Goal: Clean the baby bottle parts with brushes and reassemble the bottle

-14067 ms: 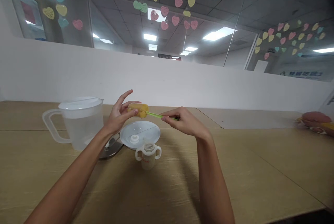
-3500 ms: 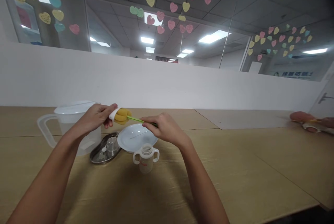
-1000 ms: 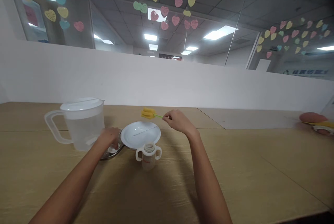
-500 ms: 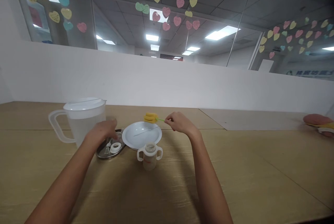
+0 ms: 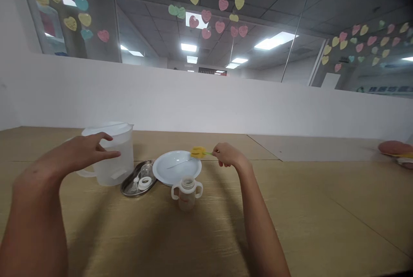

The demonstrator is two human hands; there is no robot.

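Right fingers (image 5: 216,151) pinch a green handle (image 5: 208,153), its yellow sponge (image 5: 198,152) just left of them; left fingers (image 5: 109,155) spread

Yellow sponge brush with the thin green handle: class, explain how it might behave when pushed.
The yellow sponge brush would probably squash, looking foamy and lobed. It's likely light: the right hand holds only its thin handle.

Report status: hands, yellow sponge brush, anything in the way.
Left hand open, empty, before the pitcher. Right hand grips yellow sponge brush. Brush head by far right rim of bowl, contact unclear; bottle in front.
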